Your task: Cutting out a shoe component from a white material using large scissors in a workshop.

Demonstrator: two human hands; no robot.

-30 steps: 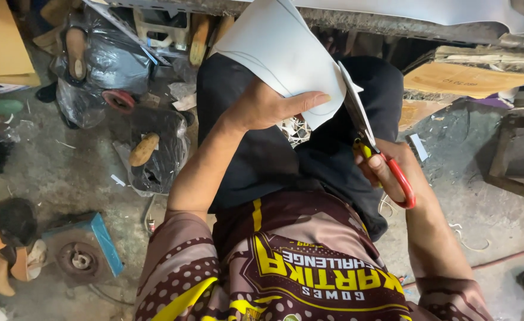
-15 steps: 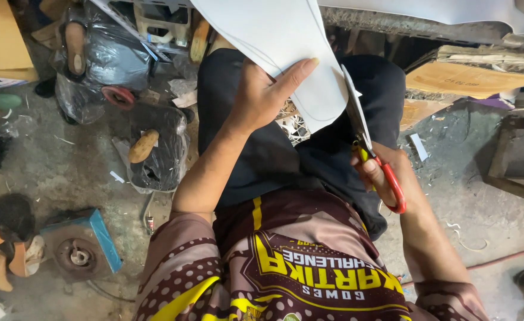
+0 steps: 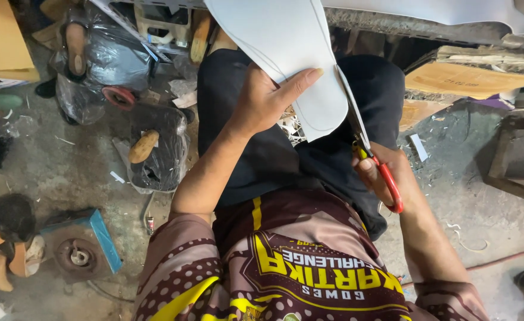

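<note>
I sit on the floor in dark trousers with a white sheet [image 3: 280, 41] held up over my lap. My left hand [image 3: 268, 101] grips the sheet from below, fingers spread flat against it. A curved line is drawn on the sheet. My right hand [image 3: 381, 172] is closed on red-handled scissors [image 3: 372, 157], whose blades run up along the sheet's right edge, cutting a narrow strip off it.
Black plastic bags [image 3: 107, 59] and a wooden shoe last [image 3: 143, 145] lie on the concrete floor at left. A blue-edged grinder block [image 3: 84, 246] sits lower left. Cardboard pieces [image 3: 470, 77] and a wooden frame [image 3: 517, 160] are at right.
The sheet has shifted up and to the right, and my left hand has opened flatter against it. The scissors have advanced further up the sheet's right edge.
</note>
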